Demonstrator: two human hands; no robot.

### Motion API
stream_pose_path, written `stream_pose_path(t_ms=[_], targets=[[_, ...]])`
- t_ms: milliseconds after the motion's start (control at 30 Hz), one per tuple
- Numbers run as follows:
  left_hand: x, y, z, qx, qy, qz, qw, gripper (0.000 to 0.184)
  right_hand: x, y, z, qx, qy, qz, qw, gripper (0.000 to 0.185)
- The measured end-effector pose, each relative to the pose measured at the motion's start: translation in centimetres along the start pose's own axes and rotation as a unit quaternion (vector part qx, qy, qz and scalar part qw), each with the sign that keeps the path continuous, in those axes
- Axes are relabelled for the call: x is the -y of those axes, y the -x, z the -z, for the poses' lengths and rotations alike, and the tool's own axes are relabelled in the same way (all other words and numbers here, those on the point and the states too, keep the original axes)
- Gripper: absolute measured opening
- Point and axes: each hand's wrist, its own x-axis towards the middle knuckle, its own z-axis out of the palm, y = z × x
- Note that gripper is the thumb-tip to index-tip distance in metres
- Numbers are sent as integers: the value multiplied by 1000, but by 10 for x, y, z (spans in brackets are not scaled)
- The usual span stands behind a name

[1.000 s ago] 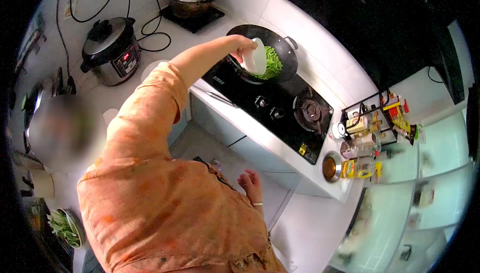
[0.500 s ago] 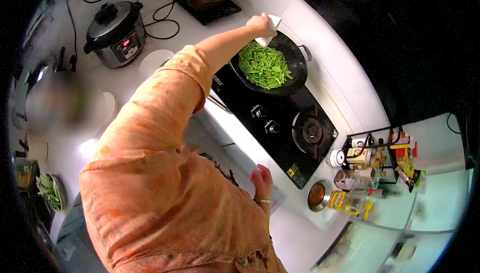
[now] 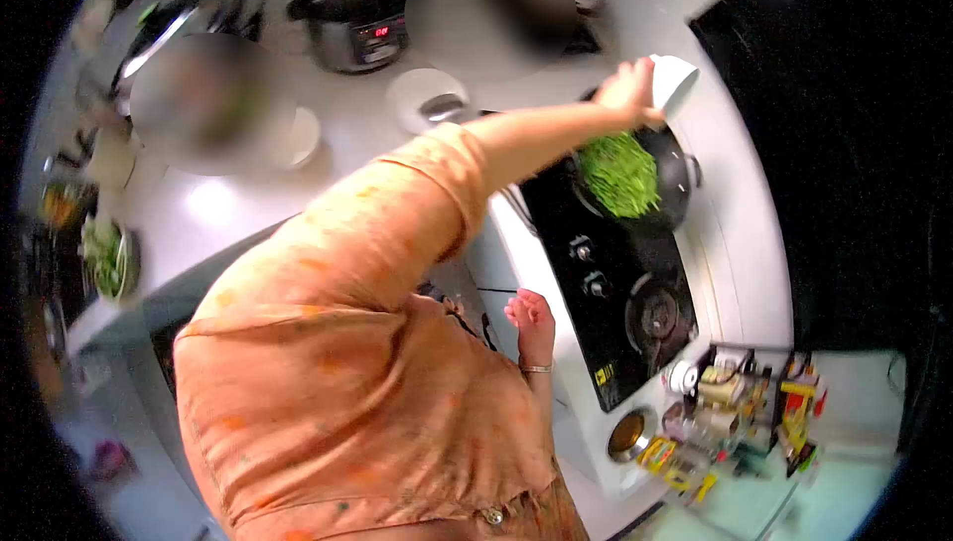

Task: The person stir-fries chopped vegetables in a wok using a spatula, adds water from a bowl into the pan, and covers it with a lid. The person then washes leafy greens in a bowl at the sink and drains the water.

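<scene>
My left hand, at the end of the outstretched arm, holds a white bowl by its side. The bowl is tilted beyond the upper edge of the black wok. Cut green beans lie heaped in the wok on the stove. Lower in the view, my right hand hangs near the counter's front edge, its fingers loosely bent and apart with nothing in them. A band circles that wrist.
An electric cooker and a white plate stand on the upper counter. A second burner, a metal bowl and a rack of bottles are at right. Greens sit at far left.
The view has turned, shifting the stove rightward and the counter items across. My left hand has swung the white bowl from over the beans to the wok's far edge. My right hand stays low, empty.
</scene>
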Motion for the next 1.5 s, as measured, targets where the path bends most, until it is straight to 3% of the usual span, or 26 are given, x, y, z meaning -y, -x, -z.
stream_pose_path(t_ms=[33, 67, 133, 167, 200, 233, 267, 300, 367, 500, 533, 567, 600, 633, 700, 733, 767, 800, 867, 1033, 1067, 1100, 1300, 1367, 1500], targets=[[17, -1, -14, -37, 234, 48, 970, 82, 5, -1, -12, 32, 8, -5, 999, 26], [16, 9, 1, 0, 338, 110, 935, 77, 8, -4, -24, 33, 14, 0, 999, 26], [14, 28, 28, 31, 524, 254, 812, 68, 25, -2, -49, 55, 40, -1, 998, 23], [11, 53, 58, 42, 562, 273, 780, 66, 31, 1, -62, 60, 57, -46, 995, 22], [21, 60, 47, -3, 651, 235, 721, 64, 30, 2, -71, 75, 48, -53, 995, 21], [8, 105, 118, 54, 656, 254, 709, 57, 27, 2, -79, 82, 35, -58, 994, 20], [24, 124, 130, 68, 682, 227, 692, 59, 22, 2, -87, 103, 40, -65, 992, 20], [36, 148, 143, 38, 733, 229, 640, 59, 14, -1, -92, 117, 45, -73, 989, 19], [94, 191, 161, 67, 767, 160, 617, 55, 0, -7, -103, 141, 54, -84, 985, 19], [165, 312, 264, -83, 725, 239, 640, 43, -19, -24, -122, 144, 48, -86, 985, 19], [174, 340, 288, -166, 664, 304, 663, 45, -36, -41, -117, 135, 146, -33, 979, 22], [219, 367, 291, -204, 665, 271, 665, 48, -48, -53, -109, 117, 243, 19, 963, 25], [249, 392, 304, -244, 643, 305, 659, 49, -50, -63, -106, 94, 275, 54, 955, 28], [260, 416, 328, -226, 590, 348, 692, 36, -48, -76, -103, 65, 310, 88, 944, 31], [306, 453, 337, -384, 592, 357, 612, 40, -63, -118, -80, -7, 423, 199, 884, 33], [343, 476, 340, -389, 574, 335, 638, 44, -56, -133, -74, -48, 491, 232, 838, 35], [351, 484, 345, -427, 573, 334, 615, 46, -48, -149, -71, -82, 554, 262, 786, 36], [382, 498, 345, -442, 550, 341, 621, 49, -40, -161, -70, -109, 586, 248, 764, 37], [377, 493, 350, -478, 525, 365, 603, 53, -25, -179, -70, -136, 644, 195, 728, 38], [445, 514, 333, -504, 523, 347, 594, 40, -37, -214, -61, -71, 694, 178, 694, 32], [449, 514, 330, -490, 524, 332, 613, 38, -44, -220, -60, -76, 707, 152, 687, 32], [438, 506, 331, -514, 541, 337, 574, 37, -46, -220, -60, -82, 729, 127, 667, 31], [459, 507, 328, -485, 566, 290, 601, 36, -53, -210, -66, -143, 703, 166, 676, 27], [445, 501, 325, -520, 482, 300, 638, 32, -58, -202, -71, -160, 685, 170, 691, 27], [384, 480, 321, -563, 458, 369, 580, 30, -59, -158, -102, -102, 500, 215, 833, 22]])
